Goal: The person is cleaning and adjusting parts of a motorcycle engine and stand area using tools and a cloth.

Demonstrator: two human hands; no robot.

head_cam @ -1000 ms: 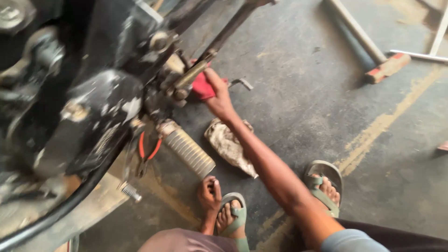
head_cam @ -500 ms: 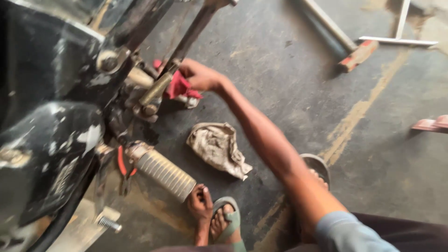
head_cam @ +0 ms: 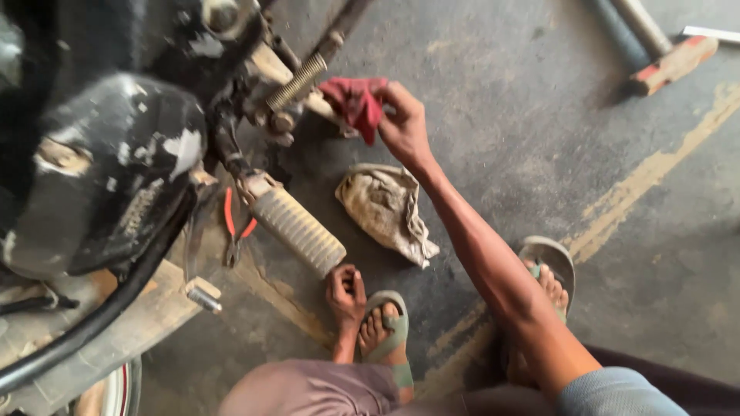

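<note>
Since the earlier frame, the red rag [head_cam: 356, 104] has come off the motorcycle's metal bracket and the view has shifted lower. Nearest, the left hand [head_cam: 345, 293] rests curled on the concrete floor [head_cam: 501, 115] beside a sandalled foot [head_cam: 383, 327], holding nothing that shows. Just beyond it juts the ribbed footpeg [head_cam: 299, 229], with red-handled pliers [head_cam: 235, 227] lying to its left. A dirty beige cloth [head_cam: 385, 208] lies crumpled on the floor. Farther out, the right hand [head_cam: 405, 123] pinches the red rag, which hangs beside a threaded bolt [head_cam: 297, 81].
</note>
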